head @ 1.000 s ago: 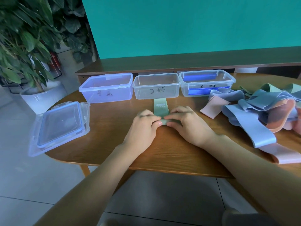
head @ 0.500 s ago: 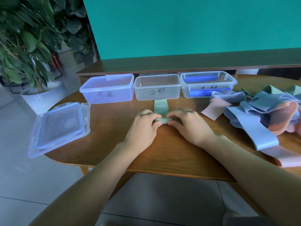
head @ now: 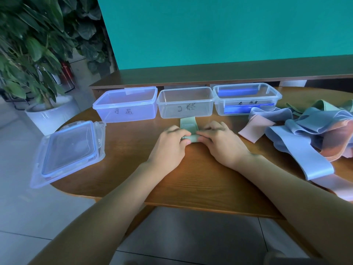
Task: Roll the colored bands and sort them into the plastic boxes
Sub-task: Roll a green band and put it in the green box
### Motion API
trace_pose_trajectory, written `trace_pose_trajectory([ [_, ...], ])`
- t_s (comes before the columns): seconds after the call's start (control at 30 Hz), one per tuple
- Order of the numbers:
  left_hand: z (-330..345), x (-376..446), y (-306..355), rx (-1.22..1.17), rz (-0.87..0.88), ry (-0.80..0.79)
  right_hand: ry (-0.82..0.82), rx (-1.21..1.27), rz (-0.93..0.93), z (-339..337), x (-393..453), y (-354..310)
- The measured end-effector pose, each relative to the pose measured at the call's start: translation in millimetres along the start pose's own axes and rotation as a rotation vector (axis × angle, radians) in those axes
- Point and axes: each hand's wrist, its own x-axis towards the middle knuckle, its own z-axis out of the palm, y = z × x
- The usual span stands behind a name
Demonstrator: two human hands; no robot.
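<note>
Green band [head: 188, 129] sits half-rolled at the table's centre, your left hand [head: 170, 144] and right hand [head: 221, 143] pinching its roll with curled fingers, just near of the middle box [head: 185, 103]. All three boxes look bandless; the heap of bands [head: 313, 134] at right awaits rolling

Two bare forearms come into the head view, one from about 7 o'clock and one from about 4 o'clock, and each narrows to a wrist. No sleeve, cuff or glove shows on either arm as far as the frame's edge. The left hand [head: 168, 145] and the right hand [head: 223, 143] are bare, with short, rounded fingers and smooth knuckles. The fingernails that show are trimmed short and unpainted. Whether anything is worn above the forearms cannot be told from this view.
</note>
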Motion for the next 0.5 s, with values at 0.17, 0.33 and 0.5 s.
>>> trace_pose_trajectory([
  [0.17, 4.3, 7.0, -5.6, 0.003, -0.016, -0.026, 0.020, 0.018, -0.015, -2.4, 2.8, 0.8],
  [0.33, 7.8, 9.9, -6.7, 0.052, -0.025, -0.042, -0.018, 0.035, 0.025, -0.2, 10.9, 3.6],
  [0.5, 6.3, 12.6, -5.4, 0.032, -0.048, -0.088, -0.038, 0.017, 0.026, 2.8, 19.4, 9.1],
])
